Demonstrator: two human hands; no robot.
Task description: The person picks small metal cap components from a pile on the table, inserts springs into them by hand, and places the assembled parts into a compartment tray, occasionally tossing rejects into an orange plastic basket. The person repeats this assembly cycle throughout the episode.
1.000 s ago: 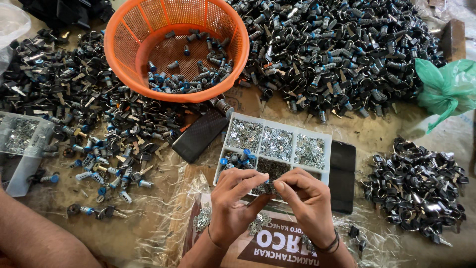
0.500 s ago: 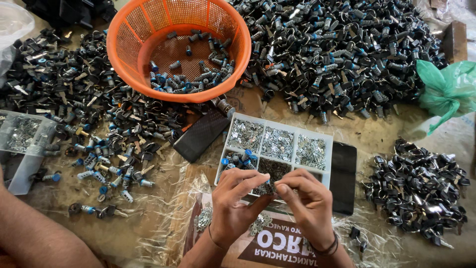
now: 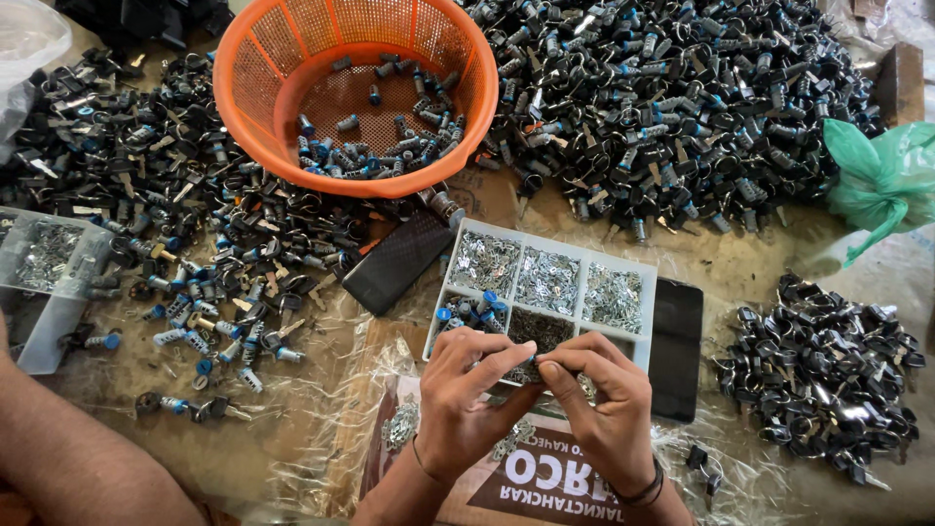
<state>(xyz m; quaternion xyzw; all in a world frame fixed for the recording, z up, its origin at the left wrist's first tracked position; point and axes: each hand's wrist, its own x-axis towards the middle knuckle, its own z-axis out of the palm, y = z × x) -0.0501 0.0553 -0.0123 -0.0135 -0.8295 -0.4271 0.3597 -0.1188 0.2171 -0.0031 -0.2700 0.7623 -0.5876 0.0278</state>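
Change from earlier view: orange basket [image 3: 292, 117] sits slightly lower and further right in view; hands and tray keep their places.

Left hand [image 3: 467, 394]: fingers [image 3: 506, 358] pinched together on a small metal part [image 3: 531, 367], too small to identify further.

Right hand [image 3: 604, 399]: fingers [image 3: 555, 372] closed on the same part from the opposite side. The part lies between both thumbs and forefingers, just over the near edge of the compartment tray [image 3: 648, 268]; its long axis and heading cannot be told.

Compartment tray: white, on the bench [image 3: 750, 263], far cells filled with small silver pieces, one near cell with blue-capped cylinders.

Surroundings: large pile of black-and-blue lock cylinders [image 3: 672, 97] beyond; smaller black pile [image 3: 828, 370] to the right; green bag [image 3: 881, 175]; dark phone [image 3: 677, 351] beside the tray.
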